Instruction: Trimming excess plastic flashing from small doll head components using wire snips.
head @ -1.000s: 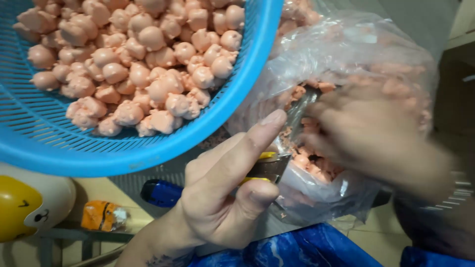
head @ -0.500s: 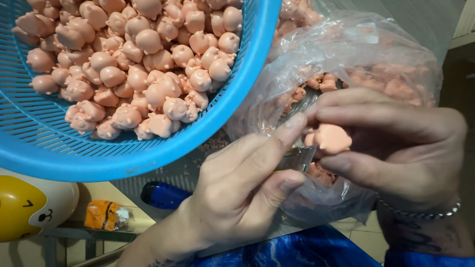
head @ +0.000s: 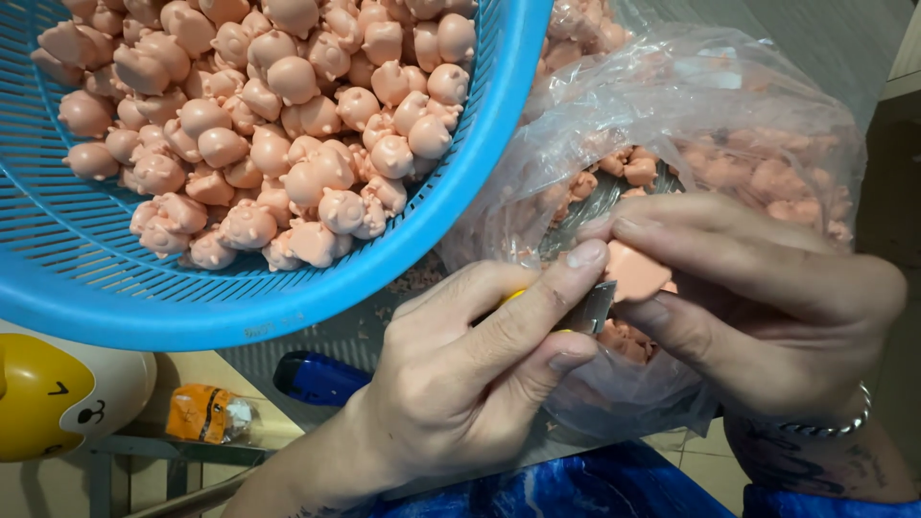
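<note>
My left hand grips a small knife with a yellow handle and a grey blade, index finger laid along its back. The blade edge touches a single pink pig-shaped figure pinched between thumb and fingers of my right hand. Both hands meet in front of a clear plastic bag that holds several more of the pink figures. A round blue plastic basket, heaped with the same pink figures, fills the upper left.
Below the basket sit a white and yellow rounded toy, a small orange packet and a dark blue object. Blue patterned cloth lies at the bottom edge. A metal bracelet circles my right wrist.
My right hand came out of the bag holding one pink figure and brought it up against the knife blade. My left hand stayed in place with the knife.
</note>
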